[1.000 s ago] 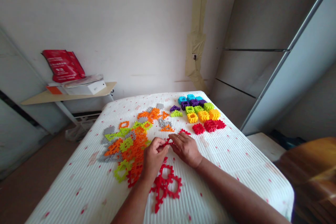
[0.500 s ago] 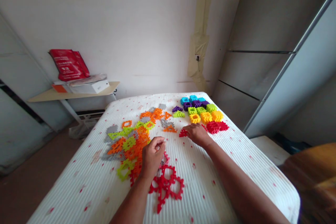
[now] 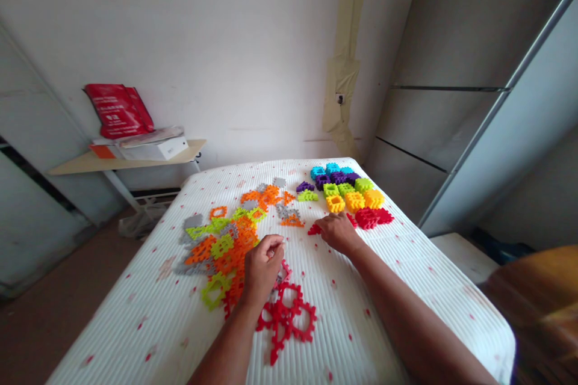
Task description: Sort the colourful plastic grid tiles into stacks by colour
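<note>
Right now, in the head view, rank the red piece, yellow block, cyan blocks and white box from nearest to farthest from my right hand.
From the right hand:
1. red piece: at the fingertips, to the hand's left
2. yellow block: just ahead of the hand
3. cyan blocks: far end of the block rows
4. white box: on the shelf, far left

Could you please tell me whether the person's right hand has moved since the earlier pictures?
Yes: the right hand has moved forward and now rests beside the red blocks.
</note>
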Tool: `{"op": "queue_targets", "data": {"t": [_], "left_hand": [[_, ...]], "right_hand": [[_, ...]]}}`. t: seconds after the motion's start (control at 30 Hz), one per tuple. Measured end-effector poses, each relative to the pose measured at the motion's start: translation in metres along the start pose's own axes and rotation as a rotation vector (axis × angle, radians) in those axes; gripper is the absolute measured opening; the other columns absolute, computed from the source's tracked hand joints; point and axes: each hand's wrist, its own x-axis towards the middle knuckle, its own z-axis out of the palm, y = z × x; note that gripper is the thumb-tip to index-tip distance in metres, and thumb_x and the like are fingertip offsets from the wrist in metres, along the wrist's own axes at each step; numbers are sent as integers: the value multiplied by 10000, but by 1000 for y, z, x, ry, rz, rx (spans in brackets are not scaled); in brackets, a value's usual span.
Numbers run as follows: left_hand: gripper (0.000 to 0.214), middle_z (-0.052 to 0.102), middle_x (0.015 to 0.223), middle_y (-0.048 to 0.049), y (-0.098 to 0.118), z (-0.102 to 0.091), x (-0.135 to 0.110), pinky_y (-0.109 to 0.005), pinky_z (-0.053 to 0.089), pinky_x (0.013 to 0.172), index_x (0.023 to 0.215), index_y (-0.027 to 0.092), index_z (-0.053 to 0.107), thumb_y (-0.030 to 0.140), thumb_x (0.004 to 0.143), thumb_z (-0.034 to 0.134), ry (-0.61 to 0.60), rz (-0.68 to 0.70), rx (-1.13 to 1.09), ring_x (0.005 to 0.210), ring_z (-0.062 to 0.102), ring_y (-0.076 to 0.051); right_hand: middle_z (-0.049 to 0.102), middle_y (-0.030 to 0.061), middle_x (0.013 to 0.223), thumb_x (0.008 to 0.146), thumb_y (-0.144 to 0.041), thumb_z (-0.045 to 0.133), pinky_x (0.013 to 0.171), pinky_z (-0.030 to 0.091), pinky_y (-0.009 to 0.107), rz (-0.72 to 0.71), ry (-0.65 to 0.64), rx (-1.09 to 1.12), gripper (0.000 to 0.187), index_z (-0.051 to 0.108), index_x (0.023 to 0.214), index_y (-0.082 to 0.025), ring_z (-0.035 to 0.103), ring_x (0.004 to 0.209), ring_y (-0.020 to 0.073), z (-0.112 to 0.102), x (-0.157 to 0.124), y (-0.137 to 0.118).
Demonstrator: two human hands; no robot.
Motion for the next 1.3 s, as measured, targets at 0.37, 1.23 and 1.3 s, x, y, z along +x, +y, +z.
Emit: {"op": "queue_targets", "data": {"t": [0.37,1.23,1.3], "left_hand": [[170,683,762,-16,-4,-17,7,-247,462,682,817,182,656,271,762,522,19,-12,108,704,614,-141],[274,580,576,32,-3,-30,14,-189,362,472,740,152,610,363,588,697,35,-447,-475,499,484,-86],[278,598,589,29,-4,-28,14,-186,380,474,732,155,600,352,574,717,37,-468,-530,499,503,-84]], "right_hand": [[688,71,870,867,-170,458,741,265,325,33,-40,-20,188,638,922,-177,558,906,221,-3,-2,0],[666,88,969,902,-346,472,755,393,317,-219,479,420,255,595,1034,-165,576,860,186,-1,-16,-40],[641,107,1056,874,-453,499,795,411,342,-282,471,481,380,565,1110,-163,568,926,208,-3,-18,-48]]}}
